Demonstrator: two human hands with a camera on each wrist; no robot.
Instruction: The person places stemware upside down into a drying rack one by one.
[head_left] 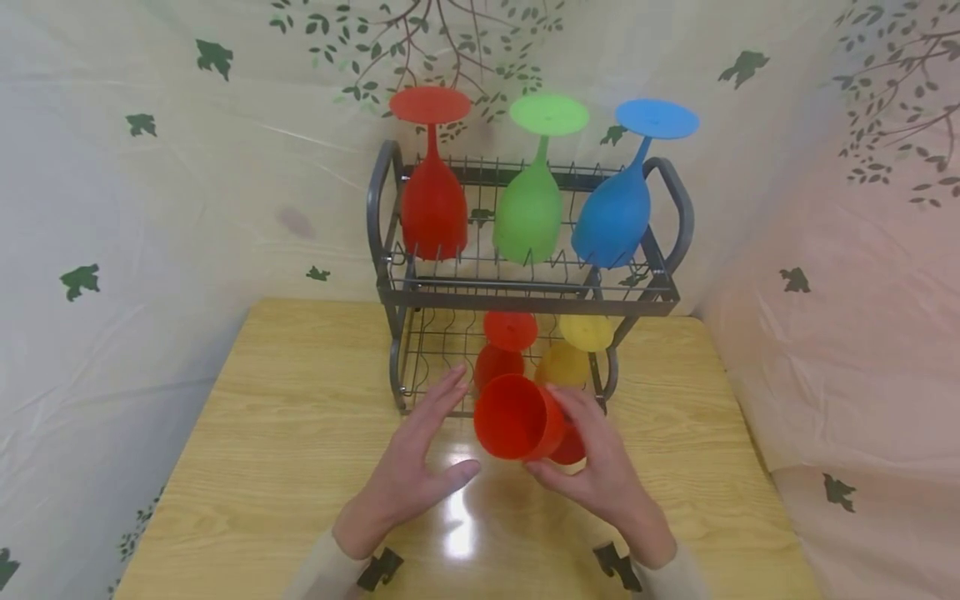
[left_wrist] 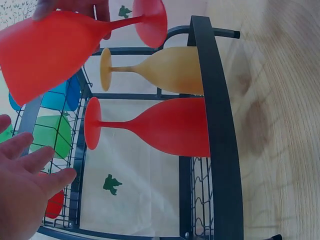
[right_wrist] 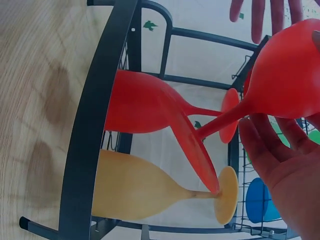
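Note:
My right hand [head_left: 607,467] grips a red plastic wine glass [head_left: 510,417] by its bowl, in front of the rack's lower tier. The bowl's mouth faces the head camera; in the right wrist view the stem and round foot point away toward the rack. Just left of the glass, my left hand [head_left: 405,475] is held with fingers spread and touches nothing. Behind the held glass, a red wine glass [right_wrist: 142,102] and a yellow wine glass [right_wrist: 140,185] stand upside down on the lower tier.
The dark two-tier wire rack [head_left: 525,300] stands at the back of the wooden table [head_left: 300,433]. On its upper tier, a red glass [head_left: 433,208], a green glass [head_left: 528,212] and a blue glass [head_left: 615,217] stand upside down. A leaf-patterned cloth [head_left: 187,183] hangs behind.

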